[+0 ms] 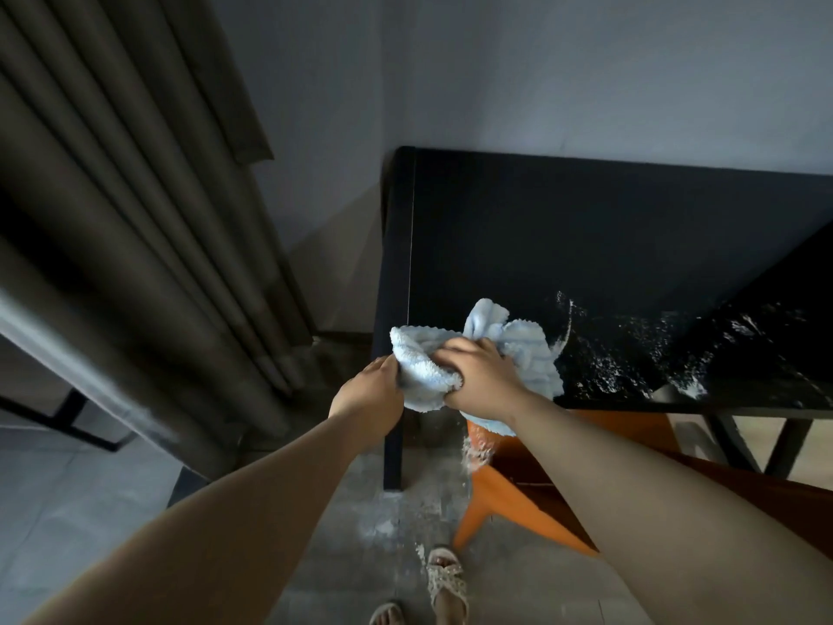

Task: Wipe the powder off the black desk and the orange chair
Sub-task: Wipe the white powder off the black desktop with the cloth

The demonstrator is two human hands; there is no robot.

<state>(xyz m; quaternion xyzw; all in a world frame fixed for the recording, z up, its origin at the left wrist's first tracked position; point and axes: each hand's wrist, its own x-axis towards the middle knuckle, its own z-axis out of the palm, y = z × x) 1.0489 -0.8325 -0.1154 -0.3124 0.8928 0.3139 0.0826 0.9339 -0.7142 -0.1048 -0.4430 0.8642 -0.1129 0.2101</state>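
Gripping the blue cloth (523,349) with fingers (459,351) of my left hand (367,392) and right hand (480,376) curled round it, I should press flat, sweeping lower-right powder (604,376) off the tabletop (541,227).

A person's bare left forearm (252,512) and bare right forearm (631,489) are uncovered as far up as can be seen. Each ends in a bare hand, the left hand (367,392) and the right hand (480,376). The right foot wears a cream-coloured open-toed sandal with woven crossing straps (446,579). The left foot's matching sandal (385,612) is cut off by the picture's edge.
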